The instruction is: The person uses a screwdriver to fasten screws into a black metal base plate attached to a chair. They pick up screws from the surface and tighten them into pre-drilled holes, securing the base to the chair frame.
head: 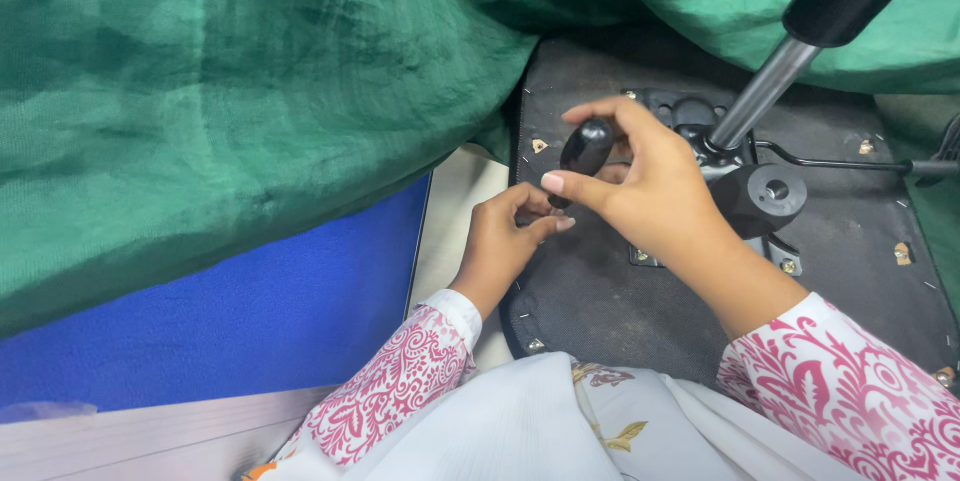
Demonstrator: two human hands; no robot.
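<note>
My right hand [650, 191] grips a black screwdriver handle [584, 151], held over the black underside of a chair seat [590, 301]. My left hand [505, 236] sits just below it, fingertips pinched together at the lower end of the tool; the shaft and whatever is pinched are hidden. A black metal mechanism plate [745, 191] with a round knob is bolted at the seat's middle, just right of my right hand. A silver gas-lift column [765, 91] with a black sleeve rises from it toward the upper right.
Green cloth [250, 71] drapes over the left and top. A blue surface [260, 321] lies beneath it at left. A thin black lever [850, 163] runs right from the mechanism. Small metal clips and screws dot the seat's rim.
</note>
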